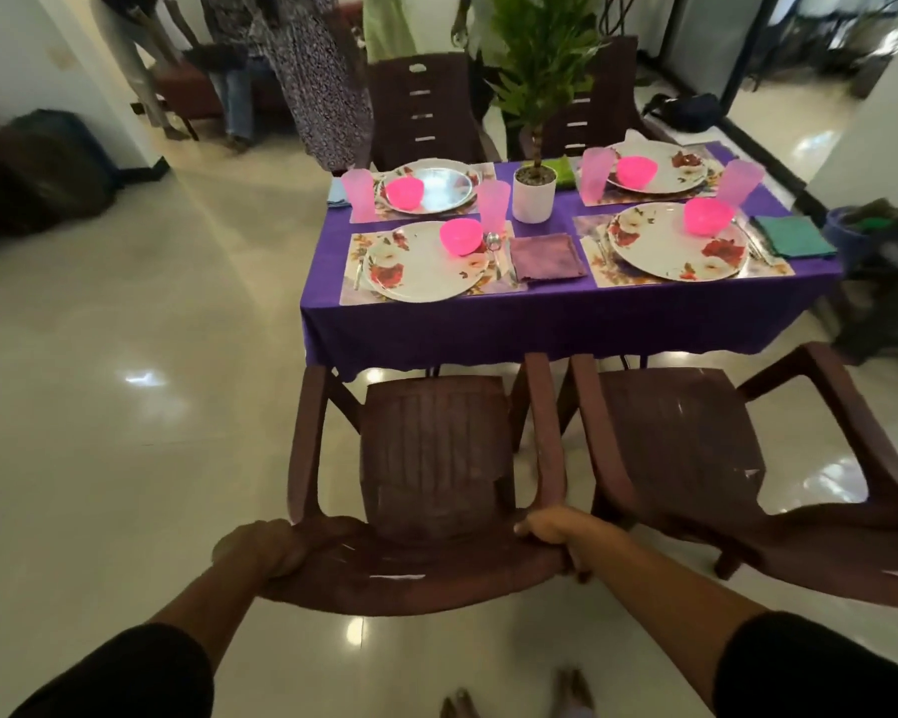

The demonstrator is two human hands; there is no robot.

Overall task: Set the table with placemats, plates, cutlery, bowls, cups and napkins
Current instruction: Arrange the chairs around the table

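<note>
Nearest me, my left grip (260, 549) and my right grip (550, 528) each curl tight around the top rail of the brown chair (436, 458), one at each corner of its back, which looks like the steadiest hold for sliding it square under the desk (566, 318); a second chair (680, 443) stands just beside it on my right, seat facing the same edge. Beyond the seats the purple cloth hangs over the desk's near side. On it I count four placemats, one per seat, each carrying one plate, so four plates: the near-left plate (426, 261), the near-right plate (677, 241) and two behind. Each plate holds one pink bowl (461, 236), four in all, set toward the rim, I judge to leave the centre free. Four pink cups (493, 199) stand by the mats. Cutlery lies beside the near plates; I cannot count it. Napkins: a purple napkin (548, 257), a teal one (794, 236), a green one and a pale blue one farther off, four. A potted plant (535, 191) marks the middle, and two chairs stand behind the desk's far side
</note>
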